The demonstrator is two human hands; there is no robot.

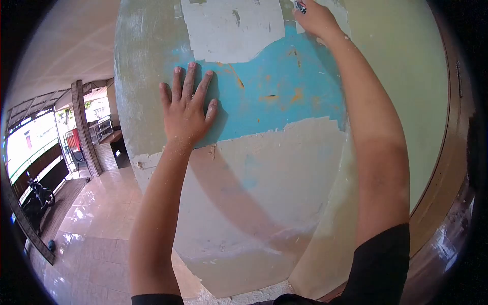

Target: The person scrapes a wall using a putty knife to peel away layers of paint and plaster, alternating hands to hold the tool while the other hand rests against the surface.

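Observation:
My left hand (188, 111) lies flat on the wall with its fingers spread, across the edge between green paint and a bright blue patch (274, 86). My right hand (314, 19) is raised at the top of the view, its fingers closed around a small tool (300, 6) with a dark and white handle. The tool's far end is cut off by the frame edge. Between the hands, a pale grey-white patch (234, 30) sits above the blue. Orange-brown marks show in the blue. Below it the wall (254, 178) is pale, with a ragged edge.
Green wall (396, 61) and a brown frame (442, 188) are at the right. At the left are a tiled floor (96, 229), a pillar (85, 127), a red chair (72, 140) and a parked motorcycle (40, 195).

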